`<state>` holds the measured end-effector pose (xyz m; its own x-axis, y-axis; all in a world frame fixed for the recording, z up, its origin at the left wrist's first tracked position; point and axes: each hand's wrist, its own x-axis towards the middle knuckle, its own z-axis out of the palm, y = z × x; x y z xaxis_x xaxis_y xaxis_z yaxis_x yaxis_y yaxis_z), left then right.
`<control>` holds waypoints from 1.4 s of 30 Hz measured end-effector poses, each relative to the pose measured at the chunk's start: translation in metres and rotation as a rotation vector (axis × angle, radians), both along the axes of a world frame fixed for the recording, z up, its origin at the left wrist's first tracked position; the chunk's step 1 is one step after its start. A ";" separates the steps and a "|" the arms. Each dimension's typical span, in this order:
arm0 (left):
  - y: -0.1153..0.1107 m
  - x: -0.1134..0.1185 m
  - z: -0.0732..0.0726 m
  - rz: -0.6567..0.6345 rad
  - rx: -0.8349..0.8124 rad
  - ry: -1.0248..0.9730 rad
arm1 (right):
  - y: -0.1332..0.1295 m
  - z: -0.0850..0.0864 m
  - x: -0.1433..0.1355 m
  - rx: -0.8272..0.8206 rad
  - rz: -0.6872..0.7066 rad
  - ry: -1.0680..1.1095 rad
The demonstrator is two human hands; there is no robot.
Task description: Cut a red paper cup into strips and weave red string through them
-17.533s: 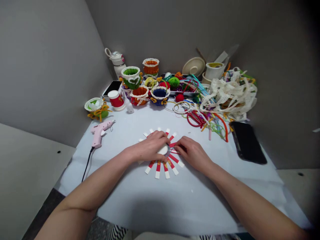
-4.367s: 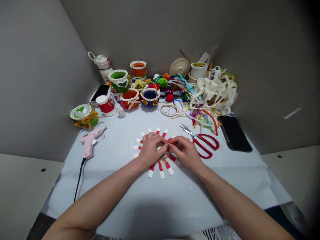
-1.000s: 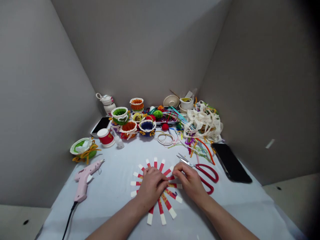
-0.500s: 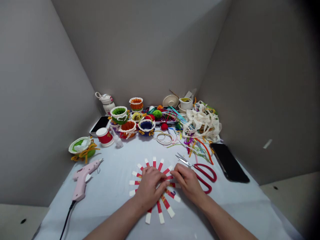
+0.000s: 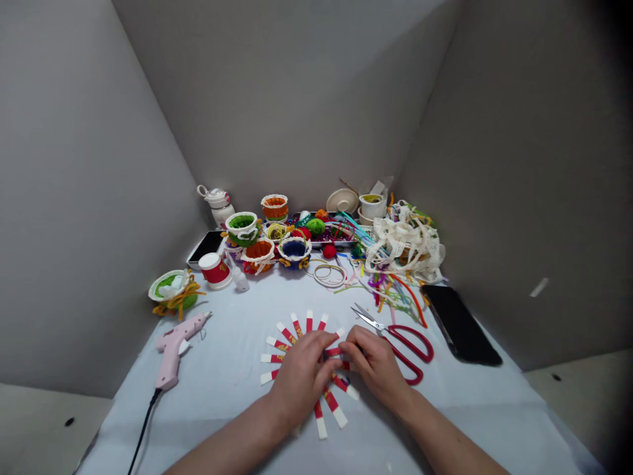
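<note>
A paper cup [image 5: 295, 323], cut into red strips with white ends, lies fanned out on the table like a sunburst. My left hand [image 5: 302, 373] covers its middle, with thumb and forefinger curled round the base of the right-hand strips. Between the fingertips of my right hand [image 5: 373, 361] is one of those strips, pinched near its outer end. A small dark piece, perhaps yarn, shows by the lower right strips. Red-handled scissors [image 5: 413, 342] rest just beyond my right hand, blades apart. The cup's centre is hidden under my left hand.
A pink glue gun [image 5: 173, 349] with a cord lies at left. Behind stand yarn-woven baskets [image 5: 295, 253], an uncut red paper cup [image 5: 215, 270], a small bottle [image 5: 240, 278] and a tray of yarn balls [image 5: 316, 227]. Lace [image 5: 408, 247] and a black phone [image 5: 459, 323] occupy the right.
My left hand has shifted and turned slightly, its thumb and forefinger now more apart around the strips. My right hand keeps its pinch. The whole view has moved a little to the right.
</note>
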<state>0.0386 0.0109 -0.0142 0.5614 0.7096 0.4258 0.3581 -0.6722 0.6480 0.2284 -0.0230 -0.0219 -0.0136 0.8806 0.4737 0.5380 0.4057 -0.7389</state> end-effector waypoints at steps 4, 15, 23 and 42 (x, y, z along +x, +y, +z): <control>-0.015 0.008 0.008 0.047 -0.407 0.009 | -0.002 0.002 -0.001 -0.011 0.018 0.011; -0.056 0.018 -0.012 0.184 -0.528 -0.148 | -0.008 0.014 0.010 -0.178 0.331 -0.140; -0.065 0.019 -0.023 0.164 -0.364 -0.141 | -0.011 0.021 0.012 -0.381 0.410 -0.054; -0.077 0.017 -0.023 -0.027 0.128 -0.020 | 0.002 0.011 0.038 -0.297 -0.105 0.269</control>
